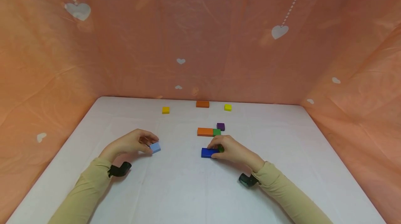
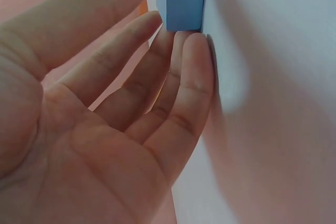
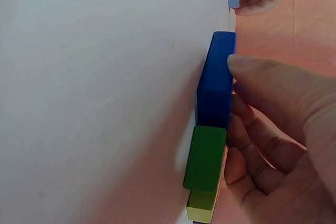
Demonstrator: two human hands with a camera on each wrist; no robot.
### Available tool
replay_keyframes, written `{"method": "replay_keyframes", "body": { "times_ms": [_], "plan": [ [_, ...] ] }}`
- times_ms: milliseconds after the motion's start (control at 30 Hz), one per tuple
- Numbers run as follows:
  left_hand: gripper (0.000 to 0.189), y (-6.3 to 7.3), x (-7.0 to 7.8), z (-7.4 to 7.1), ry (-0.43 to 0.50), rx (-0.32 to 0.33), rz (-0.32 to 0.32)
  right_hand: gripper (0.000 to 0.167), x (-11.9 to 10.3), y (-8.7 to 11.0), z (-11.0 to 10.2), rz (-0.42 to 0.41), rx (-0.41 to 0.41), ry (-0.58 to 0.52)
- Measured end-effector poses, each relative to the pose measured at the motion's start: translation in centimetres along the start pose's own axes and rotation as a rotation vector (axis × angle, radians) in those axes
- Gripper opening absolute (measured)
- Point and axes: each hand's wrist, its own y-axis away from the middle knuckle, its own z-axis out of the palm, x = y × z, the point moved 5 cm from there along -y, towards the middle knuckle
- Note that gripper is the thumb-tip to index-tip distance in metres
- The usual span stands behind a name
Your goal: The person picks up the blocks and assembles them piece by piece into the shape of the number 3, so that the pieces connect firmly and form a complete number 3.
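Note:
My left hand (image 1: 134, 143) pinches a light blue block (image 1: 155, 147) between thumb and fingers, low over the white table. In the left wrist view, that block (image 2: 185, 1) shows at the top, with the other fingers loosely bent below it. My right hand (image 1: 233, 151) holds a longer dark blue block (image 1: 207, 153), thumb on its near side. The right wrist view shows the dark blue block (image 3: 216, 80) end to end with a green block (image 3: 206, 158). A yellow-green block (image 3: 200, 213) lies past the green one. In the head view, the right hand partly covers these.
Behind the right hand, an orange block (image 1: 205, 132) touches a green block (image 1: 217, 132), with a purple block (image 1: 220, 126) just behind. Along the far edge lie a yellow-orange block (image 1: 165, 110), a darker orange block (image 1: 202, 104) and a yellow block (image 1: 228, 107). Orange cloth (image 1: 200, 43) hangs around the table.

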Motion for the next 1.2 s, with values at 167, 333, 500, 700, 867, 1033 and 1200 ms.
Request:
{"method": "replay_keyframes", "body": {
  "times_ms": [167,333,500,700,867,1033,1200],
  "plan": [
    [0.043,-0.03,0.29,0.26,-0.023,0.006,0.062,0.025,0.01,0.01,0.01,0.002,-0.002,-0.004],
    [0.041,-0.12,0.28,0.42,-0.051,0.021,0.073,0.025,0.03,0.04,0.08,0.002,-0.004,-0.003],
    [0.041,-0.24,0.36,0.41,-0.068,0.045,0.020,0.025,0.09,-0.07,-0.01,-0.010,0.001,-0.016],
    [0.039,-0.33,0.18,0.47,-0.077,0.050,0.003,0.025,0.09,-0.02,0.03,-0.004,0.000,-0.020],
    [0.038,-0.46,0.05,0.35,-0.111,0.047,0.012,0.025,0.04,0.03,-0.09,0.006,0.002,-0.028],
    [0.038,-0.50,0.10,0.41,-0.124,0.044,0.020,0.025,-0.05,0.02,-0.10,0.013,-0.005,-0.033],
    [0.036,-0.52,0.07,0.60,-0.131,0.050,0.023,0.026,-0.04,-0.01,0.06,0.010,-0.008,-0.027]
  ]
}}
